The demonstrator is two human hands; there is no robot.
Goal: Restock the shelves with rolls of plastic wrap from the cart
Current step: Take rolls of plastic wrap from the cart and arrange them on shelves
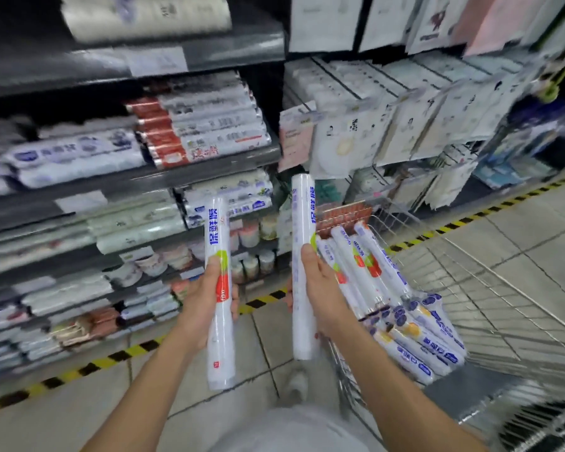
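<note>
Shelves [189, 176] are rising at ten o'clock, nearer the left hand [206, 298], which is gripping one roll [218, 230] around its middle; the right hand [320, 288] is gripping a second roll [302, 216] likewise. Both long axes are pointing to twelve, the cart [502, 305] sitting at three.

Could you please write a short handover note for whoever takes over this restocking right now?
The left grip holds one roll of plastic wrap upright in the air.
The right grip holds a second roll upright, beside the cart.
The cart stands on the right with a pile of rolls inside.
The shelves on the left hold blurred packs.
Done: two rolls in hand.
Left: shelve both, then the cart's pile.
</note>
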